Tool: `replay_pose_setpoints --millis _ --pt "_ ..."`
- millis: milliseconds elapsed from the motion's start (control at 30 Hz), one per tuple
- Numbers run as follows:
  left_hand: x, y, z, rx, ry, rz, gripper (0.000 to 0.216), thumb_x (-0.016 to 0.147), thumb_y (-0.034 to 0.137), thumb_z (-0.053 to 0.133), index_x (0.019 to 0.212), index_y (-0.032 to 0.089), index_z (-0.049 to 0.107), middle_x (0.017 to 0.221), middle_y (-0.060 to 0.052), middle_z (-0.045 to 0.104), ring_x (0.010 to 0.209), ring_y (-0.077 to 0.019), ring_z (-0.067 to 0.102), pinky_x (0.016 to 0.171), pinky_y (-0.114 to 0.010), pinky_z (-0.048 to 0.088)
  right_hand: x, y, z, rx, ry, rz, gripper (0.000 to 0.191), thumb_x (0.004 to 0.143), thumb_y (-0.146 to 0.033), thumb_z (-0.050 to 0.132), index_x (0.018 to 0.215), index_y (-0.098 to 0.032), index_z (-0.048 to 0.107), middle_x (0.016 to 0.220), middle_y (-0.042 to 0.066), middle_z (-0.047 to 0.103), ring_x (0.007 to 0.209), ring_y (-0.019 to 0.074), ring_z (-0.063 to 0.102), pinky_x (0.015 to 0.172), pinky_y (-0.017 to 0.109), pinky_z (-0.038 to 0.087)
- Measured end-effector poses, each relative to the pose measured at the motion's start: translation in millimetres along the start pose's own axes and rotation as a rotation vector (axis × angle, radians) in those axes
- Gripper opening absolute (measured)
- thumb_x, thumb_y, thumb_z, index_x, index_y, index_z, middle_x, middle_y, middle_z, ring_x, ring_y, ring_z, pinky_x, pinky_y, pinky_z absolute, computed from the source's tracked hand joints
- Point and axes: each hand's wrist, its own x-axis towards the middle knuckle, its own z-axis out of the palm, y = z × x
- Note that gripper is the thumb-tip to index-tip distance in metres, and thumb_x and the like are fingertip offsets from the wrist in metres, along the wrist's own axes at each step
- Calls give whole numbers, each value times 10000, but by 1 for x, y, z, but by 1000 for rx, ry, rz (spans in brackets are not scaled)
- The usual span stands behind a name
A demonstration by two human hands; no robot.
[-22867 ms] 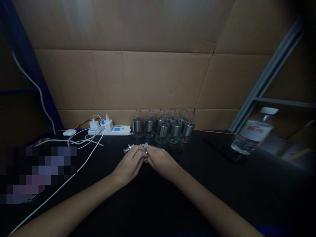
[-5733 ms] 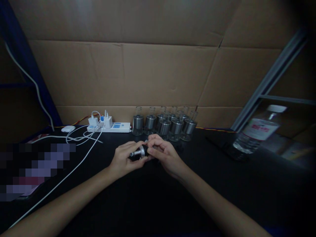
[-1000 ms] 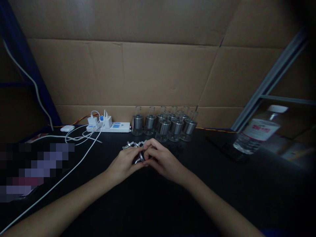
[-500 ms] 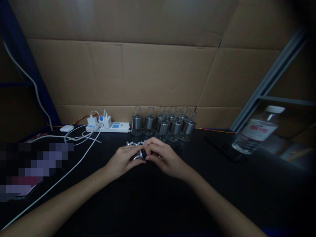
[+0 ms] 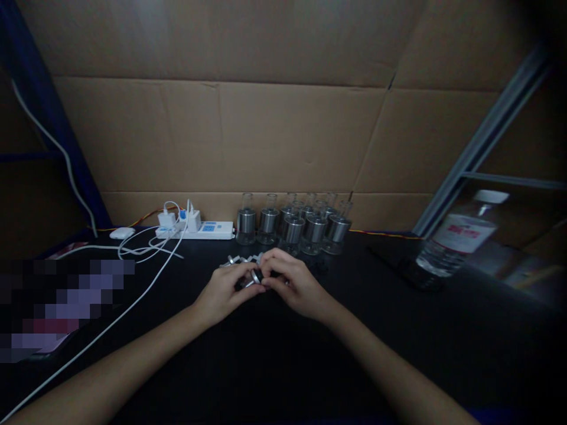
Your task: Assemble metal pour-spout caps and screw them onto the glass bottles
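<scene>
Both hands clamped on a small part

The left hand (image 5: 224,292) and the right hand (image 5: 295,283) meet near the middle of the table (image 5: 274,366), a small part (image 5: 254,277) held between them. The left thumb and fingers are clamped on its silvery side, ring showing. The right thumb and fingers are bent together over its black end, hiding much of it. The part is in front of the bottles (image 5: 293,229).

Just behind the left fingers lie several metal pieces (image 5: 230,260), partly covered; their count cannot be told. Dark bits (image 5: 319,267) lie just beyond the right hand, too dim to make out.

The 8 bottles, clear glass with metal sleeves, stand upright in a bunch near the cardboard (image 5: 283,136). Left of them is a white power strip (image 5: 217,230) with 2 chargers (image 5: 194,221) plugged in; a white cable (image 5: 139,306) runs from there toward the near left corner. A white case (image 5: 122,233) lies farther left. A water bottle (image 5: 460,236), white-capped, stands well apart on the right. A pixelated patch (image 5: 84,295) covers something at the left edge.
</scene>
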Motion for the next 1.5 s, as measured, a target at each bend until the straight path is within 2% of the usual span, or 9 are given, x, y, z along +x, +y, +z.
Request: replay_pose_setpoints --millis 333,667,1033,1200,1367,1500 --pt "3 3 -2 -56 -6 -78 272 752 332 523 978 181 528 672 25 525 601 -97 507 573 -199 393 1 0 -2 -55 -22 -28 122 777 -76 406 718 -179 380 924 65 440 868 138 440 753 275 388" --pt "11 9 -9 -221 -40 -139 273 710 317 578 920 162 496 589 58 470 540 -80 454 525 -183 339 2 -5 -16 -119 -41 -43 97 791 -95 416 726 -163 442 886 48 398 829 132 416 735 255 369" --pt "12 -2 -7 -550 -190 -226 313 705 318 583 940 156 455 645 33 494 569 -85 459 550 -201 353 2 -1 -17 -30 -30 -30 103 799 -209 455 715 -153 474 836 35 378 806 141 408 716 263 364" --pt "8 -9 0 -513 -181 -252 270 718 326 565 891 156 447 625 42 469 550 -77 425 525 -189 332 2 5 -6 7 -44 6 81 792 -166 455 712 -155 465 851 35 385 814 135 413 705 250 370" --pt "9 -6 0 -444 -145 -257 239 739 359 526 844 162 440 559 72 392 495 -64 369 483 -176 291 1 3 0 8 -38 47 76 788 -132 439 719 -162 447 863 33 381 789 122 412 640 221 379" --pt "10 -3 -4 -427 -173 -242 234 754 363 505 863 166 442 590 61 422 507 -66 367 485 -177 281 1 1 0 -15 -18 17 81 780 -129 445 709 -165 432 844 26 377 768 113 413 644 223 380"
